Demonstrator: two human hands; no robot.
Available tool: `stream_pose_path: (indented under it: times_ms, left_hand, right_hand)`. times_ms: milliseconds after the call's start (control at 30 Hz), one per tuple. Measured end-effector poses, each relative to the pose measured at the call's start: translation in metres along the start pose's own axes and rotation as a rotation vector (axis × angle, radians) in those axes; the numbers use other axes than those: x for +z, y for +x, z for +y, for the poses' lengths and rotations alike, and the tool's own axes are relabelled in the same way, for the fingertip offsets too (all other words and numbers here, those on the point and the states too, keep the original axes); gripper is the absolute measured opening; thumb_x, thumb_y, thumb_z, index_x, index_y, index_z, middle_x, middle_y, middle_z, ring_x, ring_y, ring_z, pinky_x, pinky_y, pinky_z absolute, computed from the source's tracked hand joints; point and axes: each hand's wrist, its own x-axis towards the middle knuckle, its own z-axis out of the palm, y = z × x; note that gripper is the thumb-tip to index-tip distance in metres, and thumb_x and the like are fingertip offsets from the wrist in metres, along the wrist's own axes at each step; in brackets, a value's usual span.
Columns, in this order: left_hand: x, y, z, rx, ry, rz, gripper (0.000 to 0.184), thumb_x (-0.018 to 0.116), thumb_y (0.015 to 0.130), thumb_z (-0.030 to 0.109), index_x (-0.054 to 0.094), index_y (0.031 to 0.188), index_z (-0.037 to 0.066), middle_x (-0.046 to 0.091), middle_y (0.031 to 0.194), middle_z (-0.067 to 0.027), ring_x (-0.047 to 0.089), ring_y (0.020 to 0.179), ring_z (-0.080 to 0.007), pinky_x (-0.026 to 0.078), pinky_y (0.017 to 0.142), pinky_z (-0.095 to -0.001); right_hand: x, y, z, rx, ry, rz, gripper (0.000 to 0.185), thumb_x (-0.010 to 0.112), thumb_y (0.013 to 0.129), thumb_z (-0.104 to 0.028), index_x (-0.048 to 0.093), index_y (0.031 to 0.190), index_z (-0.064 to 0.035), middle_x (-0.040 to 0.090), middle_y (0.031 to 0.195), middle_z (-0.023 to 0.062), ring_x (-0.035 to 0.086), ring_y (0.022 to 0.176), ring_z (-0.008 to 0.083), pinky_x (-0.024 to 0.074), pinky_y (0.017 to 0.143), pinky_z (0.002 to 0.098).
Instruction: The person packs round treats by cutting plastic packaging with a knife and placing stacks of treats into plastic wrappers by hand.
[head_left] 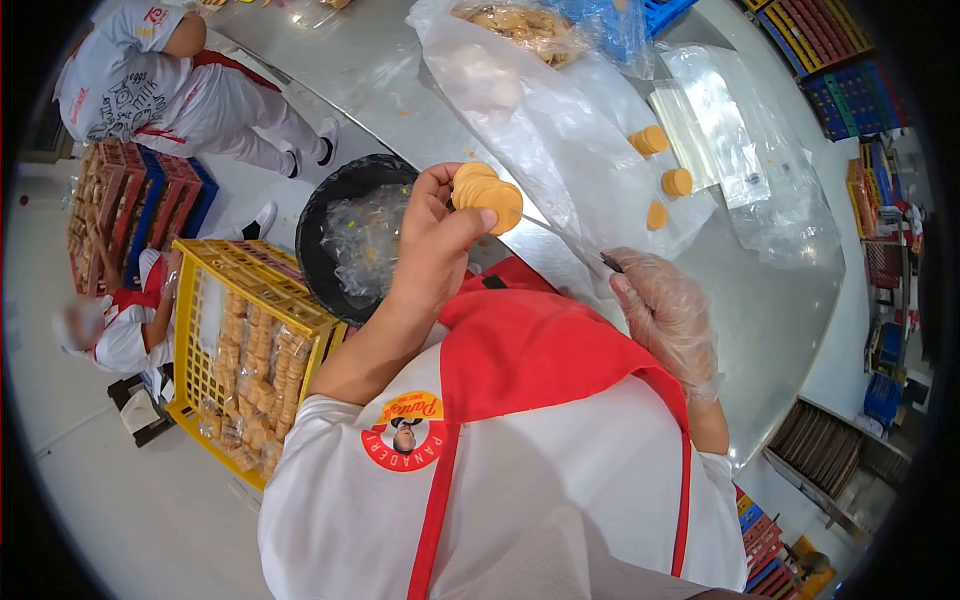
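My bare left hand (435,240) grips a stack of round, flat biscuits (487,198) between thumb and fingers, above the edge of the metal table. In a clear plastic glove, my right hand (665,310) is closed round the dark handle of a knife (570,238). Its thin blade points at the biscuits, and the tip reaches the stack. Small stacks of like biscuits (648,140) stand on a clear plastic sheet (560,130) beyond my hands. Flat plastic bags (712,120) lie to the right of them.
A black bin (320,215) with plastic waste stands left of the table (370,75). Beside it, a yellow crate (325,345) holds bagged biscuits. One person (150,80) stands at the upper left, another (130,325) at the left. Stacked crates (185,215) and shelves line the sides.
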Motion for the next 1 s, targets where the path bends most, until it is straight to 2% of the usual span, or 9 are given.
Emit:
stream_pose_path:
  times_ms: [133,233,333,467,533,633,733,933,1000]
  left_hand:
    - [0.002,-0.002,0.001,-0.01,0.051,-0.034,0.056,0.07,0.074,0.002,0.042,0.124,-0.003,0.056,0.111,-0.0108,0.06,0.094,-0.0156,0.052,0.075,-0.027]
    - [0.006,-0.002,0.001,-0.02,0.079,-0.044,0.058,0.07,0.074,0.003,0.042,0.124,-0.003,0.055,0.112,-0.0109,0.06,0.094,-0.0153,0.052,0.075,-0.0267]
    - [0.009,-0.003,-0.001,-0.023,0.073,-0.061,0.058,0.07,0.074,0.002,0.041,0.124,-0.004,0.055,0.113,-0.0115,0.06,0.094,-0.0154,0.052,0.076,-0.0273]
    - [0.015,-0.006,-0.002,-0.028,0.103,-0.081,0.059,0.064,0.075,0.003,0.041,0.128,-0.006,0.058,0.114,-0.0133,0.062,0.102,-0.0182,0.05,0.09,-0.0268]
    - [0.017,-0.007,-0.002,-0.028,0.104,-0.083,0.059,0.064,0.075,0.004,0.041,0.128,-0.006,0.057,0.114,-0.0133,0.062,0.102,-0.0182,0.05,0.09,-0.0269]
    - [0.021,-0.009,-0.002,-0.033,0.115,-0.091,0.059,0.064,0.075,0.004,0.041,0.129,-0.006,0.057,0.115,-0.0133,0.062,0.103,-0.0184,0.049,0.091,-0.0271]
    - [0.021,-0.009,-0.004,-0.042,0.116,-0.103,0.059,0.064,0.076,0.005,0.041,0.129,-0.005,0.057,0.115,-0.0135,0.062,0.104,-0.0186,0.049,0.092,-0.0276]
    - [0.024,-0.012,-0.002,-0.066,0.103,-0.122,0.059,0.064,0.076,0.007,0.04,0.129,-0.005,0.058,0.115,-0.0139,0.062,0.105,-0.0192,0.049,0.094,-0.0288]
    - [0.024,-0.013,-0.002,-0.068,0.097,-0.124,0.06,0.065,0.076,0.008,0.04,0.129,-0.004,0.059,0.115,-0.014,0.062,0.105,-0.0193,0.049,0.094,-0.0291]
  right_hand:
    - [0.002,-0.004,0.0,0.005,-0.023,0.087,0.016,0.066,0.09,-0.008,0.07,0.105,-0.0022,0.07,0.097,0.0153,0.068,0.087,0.0317,0.0538,0.077,0.0367]
    - [-0.006,-0.009,0.0,0.062,-0.05,0.043,0.018,0.064,0.093,-0.007,0.069,0.109,-0.0001,0.07,0.104,0.0161,0.068,0.096,0.0312,0.0524,0.083,0.0354]
    - [-0.007,-0.012,0.003,0.02,-0.026,0.031,0.016,0.066,0.09,-0.008,0.069,0.104,-0.0019,0.069,0.093,0.0157,0.067,0.079,0.0322,0.0529,0.071,0.0368]
    - [-0.009,-0.012,-0.001,0.093,0.006,0.106,0.015,0.066,0.09,-0.007,0.069,0.103,-0.0008,0.069,0.09,0.0162,0.066,0.076,0.0326,0.0522,0.069,0.0363]
    - [-0.011,-0.016,0.002,0.03,0.009,0.068,0.015,0.066,0.09,-0.007,0.069,0.103,-0.0003,0.068,0.088,0.0163,0.066,0.076,0.0326,0.0518,0.069,0.0362]
    - [-0.007,-0.017,0.008,0.021,-0.002,0.168,0.015,0.066,0.09,-0.006,0.069,0.103,-0.0003,0.068,0.087,0.0168,0.066,0.076,0.032,0.0516,0.069,0.0365]
    - [-0.019,-0.016,0.001,0.038,-0.034,0.056,0.014,0.065,0.09,-0.005,0.07,0.103,-0.0003,0.068,0.088,0.0166,0.066,0.077,0.0313,0.0515,0.069,0.0363]
    - [-0.017,-0.017,0.003,0.032,0.015,0.146,0.015,0.066,0.09,-0.006,0.07,0.103,-0.0004,0.068,0.086,0.0153,0.066,0.075,0.0308,0.0513,0.068,0.0361]
    - [-0.017,-0.016,0.004,0.039,0.014,0.078,0.016,0.066,0.09,-0.007,0.07,0.104,0.0002,0.068,0.087,0.0159,0.066,0.075,0.0311,0.0515,0.069,0.0363]
